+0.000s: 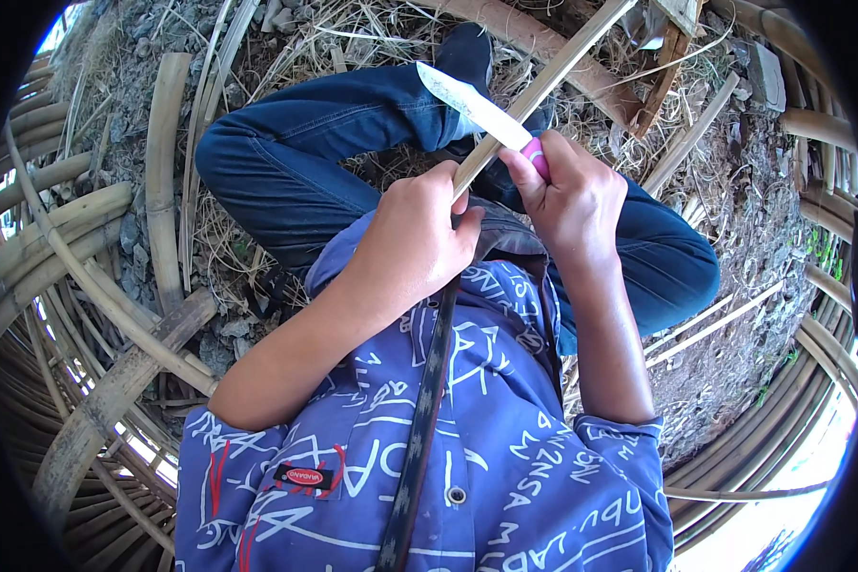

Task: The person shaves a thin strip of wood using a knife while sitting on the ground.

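Note:
My left hand is closed round the lower end of a long split bamboo strip, which slants up and away to the right. In my right hand is a knife with a broad pale blade and a pink handle. The blade lies across the strip a little above my left hand, its tip pointing to the far left. Whether the edge bites into the bamboo cannot be made out. Both hands are above my crossed legs in dark blue jeans.
Thin shavings litter the stony ground around my feet. A thick bamboo pole lies on the left, and a wooden plank lies beyond my feet. Curved bamboo fencing rises at the left; more bamboo rails stand at the right.

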A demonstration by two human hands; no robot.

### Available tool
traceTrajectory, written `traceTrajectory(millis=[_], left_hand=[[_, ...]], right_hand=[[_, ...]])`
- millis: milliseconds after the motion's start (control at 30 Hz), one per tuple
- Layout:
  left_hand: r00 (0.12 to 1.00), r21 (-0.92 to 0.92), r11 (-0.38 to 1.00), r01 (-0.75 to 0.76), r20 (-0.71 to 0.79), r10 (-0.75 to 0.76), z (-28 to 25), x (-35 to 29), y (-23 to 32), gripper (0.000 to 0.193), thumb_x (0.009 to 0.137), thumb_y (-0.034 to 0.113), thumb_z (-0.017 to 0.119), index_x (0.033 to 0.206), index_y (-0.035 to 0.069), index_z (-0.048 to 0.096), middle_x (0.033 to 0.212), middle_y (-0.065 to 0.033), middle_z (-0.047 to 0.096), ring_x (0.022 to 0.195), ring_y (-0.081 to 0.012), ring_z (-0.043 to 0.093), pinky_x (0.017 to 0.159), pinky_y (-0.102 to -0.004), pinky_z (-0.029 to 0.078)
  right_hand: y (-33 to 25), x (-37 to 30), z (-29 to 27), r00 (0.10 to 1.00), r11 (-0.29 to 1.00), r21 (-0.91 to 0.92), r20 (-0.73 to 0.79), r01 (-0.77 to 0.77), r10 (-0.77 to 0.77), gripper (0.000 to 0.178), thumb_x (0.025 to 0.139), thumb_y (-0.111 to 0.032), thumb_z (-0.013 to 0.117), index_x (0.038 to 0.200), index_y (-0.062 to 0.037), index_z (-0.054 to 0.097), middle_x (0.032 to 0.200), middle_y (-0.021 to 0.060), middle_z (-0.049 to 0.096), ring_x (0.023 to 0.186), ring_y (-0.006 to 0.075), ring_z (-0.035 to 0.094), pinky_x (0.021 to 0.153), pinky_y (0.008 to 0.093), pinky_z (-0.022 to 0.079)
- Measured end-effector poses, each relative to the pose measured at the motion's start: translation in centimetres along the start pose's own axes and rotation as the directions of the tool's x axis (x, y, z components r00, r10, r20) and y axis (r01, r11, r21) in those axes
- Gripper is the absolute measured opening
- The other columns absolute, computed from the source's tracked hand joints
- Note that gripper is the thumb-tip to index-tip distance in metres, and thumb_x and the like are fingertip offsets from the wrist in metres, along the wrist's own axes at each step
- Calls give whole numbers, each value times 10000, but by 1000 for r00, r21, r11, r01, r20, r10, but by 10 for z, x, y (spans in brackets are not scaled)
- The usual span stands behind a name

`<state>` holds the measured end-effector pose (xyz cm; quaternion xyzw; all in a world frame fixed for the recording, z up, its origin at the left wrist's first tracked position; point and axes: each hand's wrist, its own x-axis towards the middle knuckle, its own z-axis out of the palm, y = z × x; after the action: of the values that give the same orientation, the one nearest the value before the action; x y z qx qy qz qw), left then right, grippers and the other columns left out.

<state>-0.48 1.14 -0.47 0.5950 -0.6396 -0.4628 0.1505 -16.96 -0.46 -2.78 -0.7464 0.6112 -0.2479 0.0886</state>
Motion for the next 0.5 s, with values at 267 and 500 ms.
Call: traceTrajectory(millis=[267,500], left_hand=[[998,-61,996,64,-1,-64,0,-11,-5,303,764,76,704,672,22,420,546,-77,437,478,-131,426,466,-308,360],[999,-56,998,38,1,-38,1,-7,-7,307,754,81,716,674,21,426,544,-42,389,494,-110,357,456,-296,328]], right_hand=[[75,40,-38,954,947,-144,-129,-288,270,474,919,-477,505,711,-64,612,565,148,571,522,347,574,514,419,449],[34,14,-25,925,912,182,-30,-368,379,476,903,-449,553,674,-32,555,512,141,482,460,330,470,474,391,384]])
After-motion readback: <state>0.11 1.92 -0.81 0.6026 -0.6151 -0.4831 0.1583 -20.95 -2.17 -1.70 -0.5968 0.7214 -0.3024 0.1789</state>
